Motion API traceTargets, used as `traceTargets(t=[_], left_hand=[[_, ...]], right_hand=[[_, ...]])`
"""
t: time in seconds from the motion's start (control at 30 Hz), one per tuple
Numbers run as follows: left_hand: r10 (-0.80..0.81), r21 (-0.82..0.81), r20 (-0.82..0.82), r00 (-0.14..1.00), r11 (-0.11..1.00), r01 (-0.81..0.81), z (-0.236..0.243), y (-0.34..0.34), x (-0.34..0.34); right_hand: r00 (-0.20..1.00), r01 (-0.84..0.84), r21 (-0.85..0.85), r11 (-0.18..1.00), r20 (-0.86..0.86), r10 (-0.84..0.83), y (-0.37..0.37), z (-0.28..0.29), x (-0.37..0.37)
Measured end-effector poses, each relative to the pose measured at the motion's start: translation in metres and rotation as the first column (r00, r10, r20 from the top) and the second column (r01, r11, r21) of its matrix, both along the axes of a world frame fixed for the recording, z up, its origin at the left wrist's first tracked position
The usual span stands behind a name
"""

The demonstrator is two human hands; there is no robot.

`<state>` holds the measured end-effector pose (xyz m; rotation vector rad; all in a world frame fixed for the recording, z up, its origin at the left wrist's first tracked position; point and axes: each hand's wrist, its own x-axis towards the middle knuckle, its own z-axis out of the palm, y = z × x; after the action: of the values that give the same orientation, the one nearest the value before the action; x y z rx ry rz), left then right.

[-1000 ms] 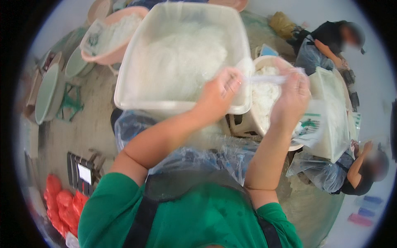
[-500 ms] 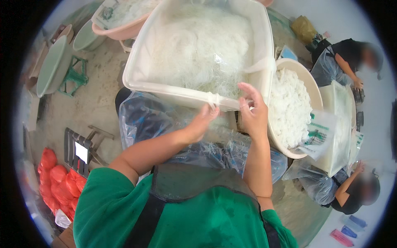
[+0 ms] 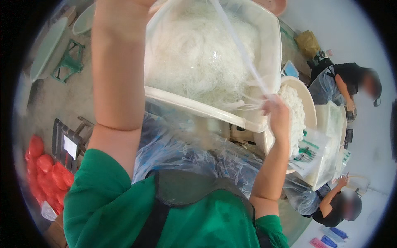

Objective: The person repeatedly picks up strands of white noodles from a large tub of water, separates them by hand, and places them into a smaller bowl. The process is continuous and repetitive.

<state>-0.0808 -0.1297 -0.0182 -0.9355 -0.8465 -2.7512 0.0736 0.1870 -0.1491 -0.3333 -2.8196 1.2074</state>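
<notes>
The left hand is now up out of sight, so I can't tell its grip. The right hand (image 3: 277,112) pinches white strands (image 3: 241,43), now stretched long over the tub (image 3: 192,106).

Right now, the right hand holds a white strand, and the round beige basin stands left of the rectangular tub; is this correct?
Not quite: the head view shows the round beige basin right of the rectangular tub. The right hand does hold the white strand.

No readable text, green print (image 3: 306,154) on translucent plastic bag (image 3: 320,145) — small, blurred
</notes>
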Motion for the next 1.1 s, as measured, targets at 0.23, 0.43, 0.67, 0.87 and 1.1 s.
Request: traceTargets(t=[0.23, 0.43, 0.67, 0.87, 1.1], left_hand=[[0.269, -0.676, 0.546, 0.793, 0.701, 0.228, -0.158, 0.085, -0.067], [0.456, -0.998, 0.027, 0.89, -0.037, 0.049, -0.244, 0.104, -0.063], [0.333, -0.995, -0.027, 0.943, -0.102, 0.007, -0.235, 0.112, -0.056], [0.349, -0.995, -0.089, 0.933, -0.066, -0.07, -0.246, 0.109, -0.064], [0.279, -0.95, -0.026, 0.96, 0.292, -0.111, -0.232, 0.122, -0.043]], right_hand=[[0.642, -0.018, -0.324, 0.946, -0.728, -0.238, 0.023, 0.098, -0.023], [0.96, -0.061, 0.57, 0.819, -0.19, 0.204, 0.038, 0.011, -0.089], [0.398, -0.907, 0.346, 0.24, 0.89, 0.223, -0.018, -0.162, -0.099], [0.718, -0.683, 0.245, 0.688, 0.396, 0.572, -0.007, -0.042, -0.077], [0.961, -0.253, -0.348, 0.903, -0.199, 0.192, -0.019, 0.106, -0.013]])
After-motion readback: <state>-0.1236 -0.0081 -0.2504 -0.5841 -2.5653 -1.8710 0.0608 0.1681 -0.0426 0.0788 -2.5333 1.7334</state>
